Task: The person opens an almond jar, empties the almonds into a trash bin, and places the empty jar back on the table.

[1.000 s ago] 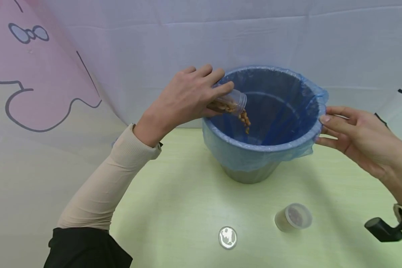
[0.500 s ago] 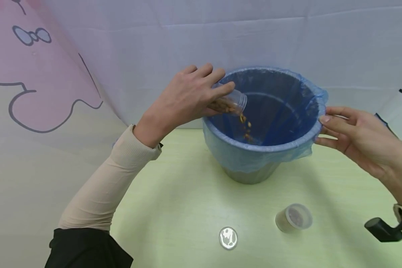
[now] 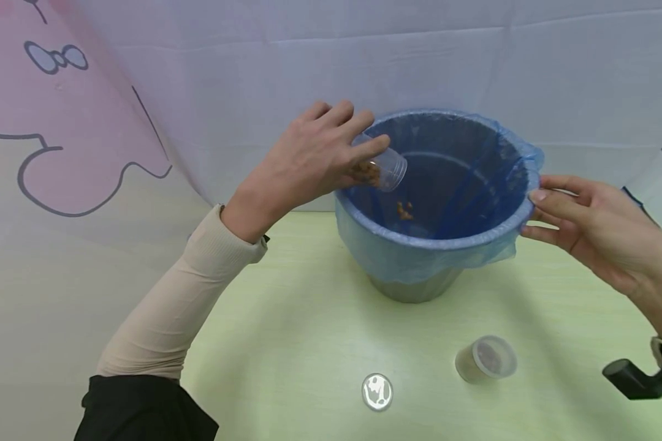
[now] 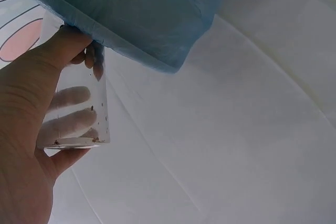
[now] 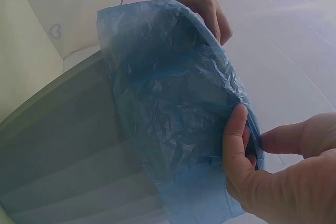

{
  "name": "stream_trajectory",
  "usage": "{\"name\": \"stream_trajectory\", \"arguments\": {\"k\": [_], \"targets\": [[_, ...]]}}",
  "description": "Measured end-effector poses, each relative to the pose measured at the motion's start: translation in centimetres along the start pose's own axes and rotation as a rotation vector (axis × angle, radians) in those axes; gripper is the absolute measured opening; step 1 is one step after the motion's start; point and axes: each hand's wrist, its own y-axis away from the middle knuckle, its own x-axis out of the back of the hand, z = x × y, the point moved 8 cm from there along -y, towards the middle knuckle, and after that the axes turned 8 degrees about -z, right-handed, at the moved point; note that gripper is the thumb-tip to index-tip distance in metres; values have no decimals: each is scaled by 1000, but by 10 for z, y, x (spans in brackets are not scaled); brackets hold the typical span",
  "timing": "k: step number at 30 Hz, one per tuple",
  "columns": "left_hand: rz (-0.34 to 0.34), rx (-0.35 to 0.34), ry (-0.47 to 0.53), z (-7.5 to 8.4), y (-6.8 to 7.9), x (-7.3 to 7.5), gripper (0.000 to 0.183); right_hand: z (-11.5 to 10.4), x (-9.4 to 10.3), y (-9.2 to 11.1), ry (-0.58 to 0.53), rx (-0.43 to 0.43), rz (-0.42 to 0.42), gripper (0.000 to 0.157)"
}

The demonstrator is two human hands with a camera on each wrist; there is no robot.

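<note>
My left hand (image 3: 314, 159) grips a clear plastic jar (image 3: 388, 166), tipped mouth-down over the rim of a trash can. Small brown bits (image 3: 368, 174) lie inside the jar near its mouth, and a few bits (image 3: 404, 211) are in the air below it. In the left wrist view the jar's base end (image 4: 79, 142) shows only specks. The grey trash can (image 3: 414, 288) wears a blue plastic bag (image 3: 397, 260) folded over its rim. At its right side my right hand (image 3: 590, 223) pinches the bagged rim between thumb and fingers, seen close in the right wrist view.
A small translucent cup (image 3: 485, 359) with contents stands on the pale green table (image 3: 287, 343), in front of the can. To its left lies a round clear lid (image 3: 377, 392). A white cloth wall (image 3: 243, 73) with cartoon drawings rises behind and at the left.
The bits first streamed from the jar's mouth; now only a small clump falls apart from it. Fewer bits show in the jar. Both hands have kept nearly the same place.
</note>
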Motion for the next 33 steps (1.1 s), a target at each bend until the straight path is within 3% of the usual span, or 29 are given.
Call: {"name": "stream_trajectory", "arguments": {"k": [4,15,25,33], "targets": [[7,5,3,0,0,0,37,2,3,0,-21,16,-5,52],[-17,-19,-30,3,-3,0,44,1,1,1,-61,37,-15,37],[-40,-45,-73,6,-5,1,46,2,0,-1,-34,23,-11,47],[-49,-68,-193,11,-6,2,47,-1,-3,1,-31,9,5,38]]}}
